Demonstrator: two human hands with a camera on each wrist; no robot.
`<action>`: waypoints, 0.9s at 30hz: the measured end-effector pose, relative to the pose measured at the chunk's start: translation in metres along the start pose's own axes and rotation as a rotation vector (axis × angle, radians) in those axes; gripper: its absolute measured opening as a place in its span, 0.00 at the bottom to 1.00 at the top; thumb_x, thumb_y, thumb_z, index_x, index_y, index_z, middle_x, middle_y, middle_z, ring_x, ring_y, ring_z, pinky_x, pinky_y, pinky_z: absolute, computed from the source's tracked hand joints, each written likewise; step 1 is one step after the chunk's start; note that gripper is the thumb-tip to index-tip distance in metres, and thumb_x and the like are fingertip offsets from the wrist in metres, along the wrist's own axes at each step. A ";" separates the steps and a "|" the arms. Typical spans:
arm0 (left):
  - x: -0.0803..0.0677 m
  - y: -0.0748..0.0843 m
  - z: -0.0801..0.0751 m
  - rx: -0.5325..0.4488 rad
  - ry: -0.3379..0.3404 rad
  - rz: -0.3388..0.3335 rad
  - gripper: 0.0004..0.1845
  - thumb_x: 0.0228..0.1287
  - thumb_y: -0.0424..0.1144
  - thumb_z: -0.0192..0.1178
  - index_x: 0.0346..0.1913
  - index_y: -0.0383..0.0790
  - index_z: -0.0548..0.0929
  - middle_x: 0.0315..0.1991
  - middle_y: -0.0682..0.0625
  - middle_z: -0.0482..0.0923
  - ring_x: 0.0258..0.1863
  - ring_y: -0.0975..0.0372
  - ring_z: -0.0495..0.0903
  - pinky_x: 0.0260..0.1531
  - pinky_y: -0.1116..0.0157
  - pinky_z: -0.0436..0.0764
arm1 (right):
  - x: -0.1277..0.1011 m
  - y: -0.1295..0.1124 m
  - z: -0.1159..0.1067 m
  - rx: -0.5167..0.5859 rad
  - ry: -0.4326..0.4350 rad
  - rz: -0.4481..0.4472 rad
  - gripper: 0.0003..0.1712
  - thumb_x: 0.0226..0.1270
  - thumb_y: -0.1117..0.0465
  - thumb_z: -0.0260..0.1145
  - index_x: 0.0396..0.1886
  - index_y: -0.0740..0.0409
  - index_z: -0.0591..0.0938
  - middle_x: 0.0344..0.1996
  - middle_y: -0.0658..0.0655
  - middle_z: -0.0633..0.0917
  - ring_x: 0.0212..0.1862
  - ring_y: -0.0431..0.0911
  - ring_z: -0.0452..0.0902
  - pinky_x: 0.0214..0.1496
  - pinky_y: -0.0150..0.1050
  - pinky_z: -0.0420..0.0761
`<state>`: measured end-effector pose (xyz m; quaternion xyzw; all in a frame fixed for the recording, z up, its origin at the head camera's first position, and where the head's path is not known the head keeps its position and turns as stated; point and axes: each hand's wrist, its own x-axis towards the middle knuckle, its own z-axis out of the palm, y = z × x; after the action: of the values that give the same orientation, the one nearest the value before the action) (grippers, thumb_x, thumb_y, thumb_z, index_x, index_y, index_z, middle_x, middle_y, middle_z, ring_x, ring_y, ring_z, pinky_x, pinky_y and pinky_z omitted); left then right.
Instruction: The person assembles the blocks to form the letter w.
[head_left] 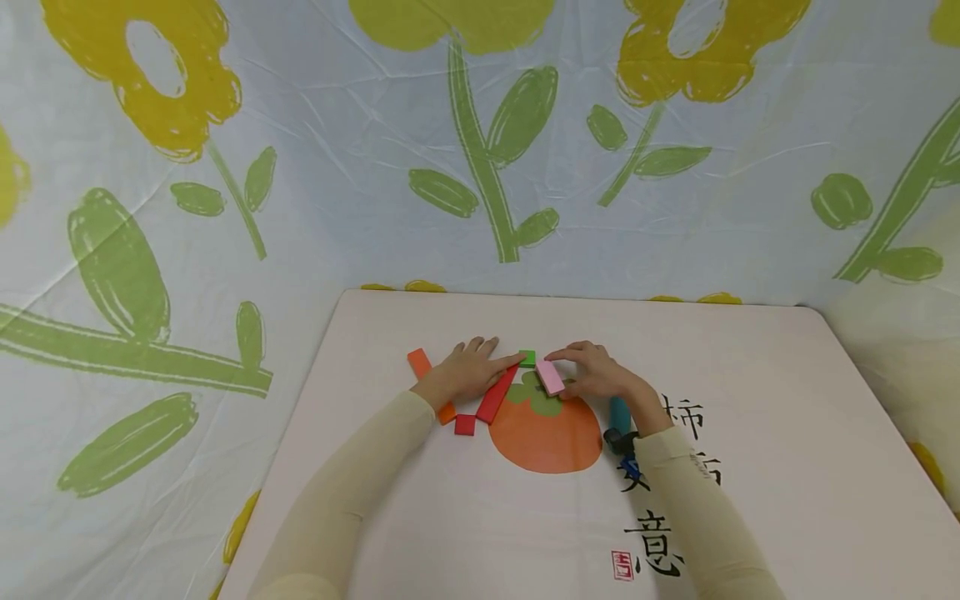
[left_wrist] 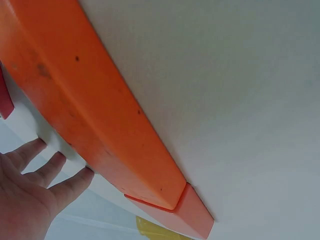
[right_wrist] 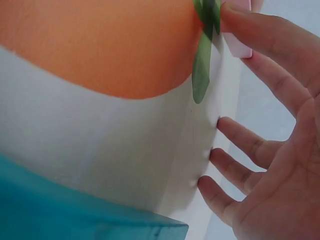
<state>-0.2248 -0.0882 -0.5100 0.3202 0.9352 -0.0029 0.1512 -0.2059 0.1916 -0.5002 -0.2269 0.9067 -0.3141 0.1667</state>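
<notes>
Pink rectangular block [head_left: 550, 377] is sitting on the table [head_left: 787, 400] at the leafy top of the printed orange persimmon [head_left: 546, 433], right hand [head_left: 600, 373] pinching it between thumb and forefinger [right_wrist: 260, 35], likely to steer its angle. Left hand [head_left: 468, 369] is lying flat, fingers spread, pinning the long red bar [head_left: 497, 393] so it's not sliding. Small green block [head_left: 528, 358] is sitting just beside the pink one; orange bar [left_wrist: 100, 115], short red block [head_left: 465, 424] and teal block [right_wrist: 75, 210] are lying nearby.

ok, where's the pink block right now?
In the head view the pink block sits mid-table at the printed persimmon's leaves, pinched by the right hand, just right of the small green block.
</notes>
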 end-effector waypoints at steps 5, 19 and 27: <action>0.000 0.000 0.001 -0.009 -0.003 -0.008 0.30 0.81 0.52 0.41 0.79 0.72 0.47 0.78 0.44 0.51 0.74 0.45 0.53 0.69 0.43 0.59 | 0.002 -0.002 0.003 -0.056 0.007 0.049 0.32 0.57 0.57 0.77 0.63 0.52 0.81 0.67 0.74 0.65 0.66 0.72 0.55 0.59 0.73 0.65; -0.002 0.001 -0.005 0.002 -0.002 0.004 0.30 0.81 0.51 0.42 0.80 0.70 0.47 0.78 0.43 0.51 0.74 0.44 0.53 0.68 0.43 0.61 | 0.006 -0.004 0.005 -0.161 0.015 0.079 0.33 0.58 0.54 0.77 0.64 0.48 0.79 0.66 0.72 0.66 0.65 0.71 0.57 0.60 0.73 0.62; -0.002 -0.001 -0.004 -0.001 -0.006 0.005 0.30 0.81 0.52 0.41 0.80 0.71 0.47 0.78 0.43 0.51 0.74 0.45 0.53 0.69 0.43 0.60 | 0.005 -0.003 0.006 -0.164 0.017 0.073 0.33 0.58 0.54 0.77 0.65 0.49 0.79 0.67 0.73 0.65 0.65 0.72 0.56 0.59 0.74 0.62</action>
<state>-0.2245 -0.0896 -0.5060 0.3225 0.9339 -0.0028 0.1543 -0.2067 0.1836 -0.5039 -0.2039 0.9383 -0.2348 0.1511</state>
